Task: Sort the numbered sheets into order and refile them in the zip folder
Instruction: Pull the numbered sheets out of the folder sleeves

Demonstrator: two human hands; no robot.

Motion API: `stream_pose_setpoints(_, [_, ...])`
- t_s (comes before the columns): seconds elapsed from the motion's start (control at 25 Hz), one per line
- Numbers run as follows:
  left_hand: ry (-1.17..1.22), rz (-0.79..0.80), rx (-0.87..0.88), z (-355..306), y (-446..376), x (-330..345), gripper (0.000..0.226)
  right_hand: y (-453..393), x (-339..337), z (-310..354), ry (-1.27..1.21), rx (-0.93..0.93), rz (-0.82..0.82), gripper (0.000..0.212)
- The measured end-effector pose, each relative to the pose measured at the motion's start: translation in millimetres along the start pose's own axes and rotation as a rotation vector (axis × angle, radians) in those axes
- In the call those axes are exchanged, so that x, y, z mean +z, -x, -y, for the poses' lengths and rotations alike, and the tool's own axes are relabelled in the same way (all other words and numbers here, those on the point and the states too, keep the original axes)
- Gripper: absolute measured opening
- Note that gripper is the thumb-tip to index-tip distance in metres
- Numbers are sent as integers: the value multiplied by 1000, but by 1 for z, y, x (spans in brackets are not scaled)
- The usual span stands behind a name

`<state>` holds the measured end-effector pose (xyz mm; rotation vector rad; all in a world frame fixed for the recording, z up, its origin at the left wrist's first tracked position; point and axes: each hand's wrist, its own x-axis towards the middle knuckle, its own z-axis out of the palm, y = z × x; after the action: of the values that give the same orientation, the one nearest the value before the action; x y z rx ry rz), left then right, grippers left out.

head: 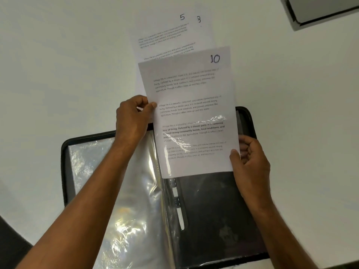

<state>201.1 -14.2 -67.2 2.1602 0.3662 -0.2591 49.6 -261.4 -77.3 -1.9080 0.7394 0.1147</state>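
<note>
on the white table (pixel 58 65) i count three numbered sheets, one zip folder and one box. sheet 10 (pixel 190 98) sits nearest me, its lower part tucked under a clear sleeve (pixel 196 152) on the folder's right half, its upper part sticking out past the folder's far edge. sheet 5 (pixel 165 33) and sheet 3 (pixel 204 30) lie flat on the table beyond it, overlapping, with 5 on top and 3 showing only a strip at the right. each number is handwritten at the top right corner. the printed paragraphs begin "village life is a peaceful, close-knit..."; one paragraph on sheet 10 is partly bold.

my left hand (pixel 134 117) pinches sheet 10's left edge between thumb and curled fingers. my right hand (pixel 250 162) grips the right edge of the sheet and sleeve, thumb on top.

the folder (pixel 66 152) lies open, black zip rim around it, shiny sleeves piled on the left half, dark inner cover on the right. bare table spreads wide to the left and right of it. the box (pixel 314 14) sits at the far right corner, well apart from the sheets.
</note>
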Motion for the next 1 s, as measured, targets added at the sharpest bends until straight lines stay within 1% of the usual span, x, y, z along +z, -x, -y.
stream_pose_setpoints(0.16, [168,-76,3,-16,-32,2,19,-2,0,3,-9,-4,-11,34])
stream_pose_setpoints(0.32, [259,-140,-24,-27,-60,4,13,5,-4,4,2,-8,-23,33])
stream_pose_setpoints(0.48, [315,-150,-67,-32,-76,12,11,19,-9,-3,27,10,-32,31])
stream_pose_setpoints(0.56, [312,-172,-61,-46,-106,12,11,-5,-2,6,30,-6,-24,31])
stream_pose_setpoints(0.68, [348,-195,-84,-45,-122,8,13,-7,3,7,23,-3,-26,33])
stream_pose_setpoints(0.88, [485,-253,-67,-38,-104,10,26,-6,6,8,36,-12,-58,33])
stream_pose_setpoints(0.92, [476,-258,-42,-35,-94,10,26,-6,7,9,37,-15,-70,34])
stream_pose_setpoints(1.0, [362,-263,45,-21,-63,9,26,-5,10,9,35,-20,-80,37])
